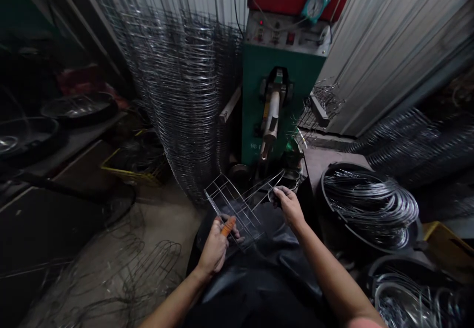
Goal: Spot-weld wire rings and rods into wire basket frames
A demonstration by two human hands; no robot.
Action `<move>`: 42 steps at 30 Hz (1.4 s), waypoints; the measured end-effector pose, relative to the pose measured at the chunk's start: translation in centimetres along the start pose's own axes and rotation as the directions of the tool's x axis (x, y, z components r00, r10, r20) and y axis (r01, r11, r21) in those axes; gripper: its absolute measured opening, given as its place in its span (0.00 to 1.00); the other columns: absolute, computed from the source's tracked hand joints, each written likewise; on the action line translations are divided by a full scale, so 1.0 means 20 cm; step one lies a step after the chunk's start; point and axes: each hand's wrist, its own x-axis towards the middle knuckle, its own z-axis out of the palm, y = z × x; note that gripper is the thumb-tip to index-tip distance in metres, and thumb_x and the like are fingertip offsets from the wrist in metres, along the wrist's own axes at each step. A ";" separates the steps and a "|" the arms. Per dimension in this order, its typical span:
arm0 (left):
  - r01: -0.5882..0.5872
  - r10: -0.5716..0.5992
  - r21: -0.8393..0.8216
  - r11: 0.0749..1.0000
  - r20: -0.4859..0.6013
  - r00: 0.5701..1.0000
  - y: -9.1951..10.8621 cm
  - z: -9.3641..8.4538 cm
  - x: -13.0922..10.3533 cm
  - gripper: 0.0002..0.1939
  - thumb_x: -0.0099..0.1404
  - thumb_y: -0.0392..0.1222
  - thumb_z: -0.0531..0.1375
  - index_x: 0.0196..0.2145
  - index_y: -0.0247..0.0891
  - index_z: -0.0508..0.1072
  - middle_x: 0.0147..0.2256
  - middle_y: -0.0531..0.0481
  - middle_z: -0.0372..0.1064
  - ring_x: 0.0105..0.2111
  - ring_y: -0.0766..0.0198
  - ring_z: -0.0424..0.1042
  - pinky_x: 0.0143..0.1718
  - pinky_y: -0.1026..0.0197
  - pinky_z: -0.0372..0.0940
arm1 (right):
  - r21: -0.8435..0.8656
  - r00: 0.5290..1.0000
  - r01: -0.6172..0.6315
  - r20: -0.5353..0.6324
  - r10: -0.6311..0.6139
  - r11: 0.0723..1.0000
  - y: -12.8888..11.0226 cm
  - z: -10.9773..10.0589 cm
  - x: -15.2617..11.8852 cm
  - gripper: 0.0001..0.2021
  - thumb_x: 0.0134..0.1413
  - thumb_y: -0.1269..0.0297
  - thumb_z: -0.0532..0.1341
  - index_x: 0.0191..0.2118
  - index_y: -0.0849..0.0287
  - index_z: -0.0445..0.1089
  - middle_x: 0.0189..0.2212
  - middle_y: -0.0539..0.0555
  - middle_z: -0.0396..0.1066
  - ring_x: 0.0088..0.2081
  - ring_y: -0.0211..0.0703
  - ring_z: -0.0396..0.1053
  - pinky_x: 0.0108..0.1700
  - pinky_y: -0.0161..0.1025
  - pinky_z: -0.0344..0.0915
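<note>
1 wire rack (242, 203) over the black apron (259, 281), both hands on it: L hand (217, 244), w/ 1 orange thumb cover (228, 226), closed round its L side; R hand (290, 205) pinching wire at its R end. Ahead, 1 green machine (255, 86) w/ 1 dial gauge (314, 7) up top; L of it, tall wire stacks (185, 86), no. unclear. On R, 2 black tubs (333, 218) w/ wire pcs, uncountable. Yellow crates (128, 171): 2, 1 per side.

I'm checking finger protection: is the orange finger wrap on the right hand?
No, the orange finger wrap is on the left hand, which holds the wire rack.
</note>
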 end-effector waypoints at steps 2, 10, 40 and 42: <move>-0.032 0.032 -0.006 0.999 0.002 0.999 0.01 0.01 0.02 0.22 0.50 0.53 0.64 0.34 0.39 0.59 0.24 0.58 0.61 0.24 0.72 0.62 0.29 0.64 0.66 | 0.097 1.000 -0.002 0.014 0.001 0.995 -0.02 0.03 0.02 0.14 0.43 0.54 0.62 0.25 0.60 0.64 0.17 0.47 0.62 0.20 0.33 0.59 0.22 0.31 0.55; -0.081 0.081 0.011 0.997 0.028 0.996 0.02 0.04 0.14 0.20 0.52 0.50 0.64 0.34 0.39 0.59 0.23 0.59 0.60 0.23 0.72 0.61 0.26 0.67 0.64 | 0.180 0.999 0.038 -0.029 -0.033 0.983 0.01 0.02 0.10 0.14 0.42 0.53 0.64 0.24 0.60 0.66 0.16 0.46 0.62 0.19 0.33 0.59 0.22 0.31 0.56; -0.025 0.010 -0.119 0.993 -0.127 0.992 0.05 0.14 0.41 0.29 0.39 0.51 0.69 0.34 0.38 0.61 0.22 0.59 0.61 0.20 0.72 0.60 0.20 0.67 0.61 | 0.305 0.989 0.029 -0.144 0.016 0.952 0.09 0.16 0.43 0.12 0.41 0.56 0.62 0.24 0.59 0.63 0.18 0.44 0.62 0.17 0.30 0.59 0.19 0.29 0.56; -0.028 0.013 -0.121 0.992 -0.115 0.993 0.06 0.15 0.42 0.29 0.38 0.51 0.69 0.34 0.38 0.61 0.22 0.59 0.61 0.19 0.72 0.60 0.20 0.67 0.61 | 0.312 0.989 0.033 -0.144 0.013 0.950 0.10 0.15 0.45 0.12 0.41 0.56 0.62 0.24 0.59 0.63 0.17 0.44 0.62 0.17 0.30 0.58 0.19 0.29 0.56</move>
